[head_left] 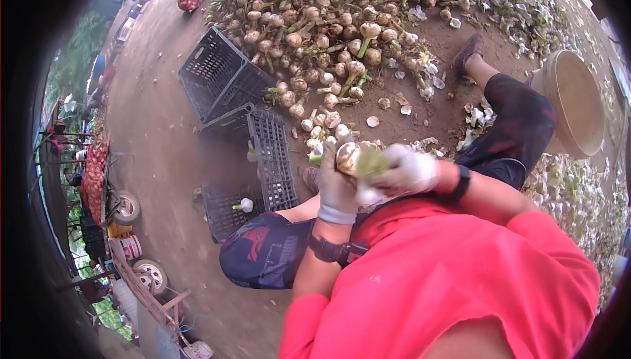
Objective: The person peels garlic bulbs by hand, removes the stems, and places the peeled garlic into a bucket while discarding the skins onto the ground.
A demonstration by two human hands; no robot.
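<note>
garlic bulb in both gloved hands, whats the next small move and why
Probably strip the loose outer skin from the garlic bulb. The left hand cups it from below while the right hand grips its green stalk side, so it is held firm. One cleaned bulb already lies in the black crate, and peeled skins litter the ground.

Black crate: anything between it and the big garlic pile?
Head view: a few loose garlic bulbs and bare dirt lie between the black crate and the garlic pile.

White gloves (368,178), black wristbands, red sleeves, dark trousers.
</note>
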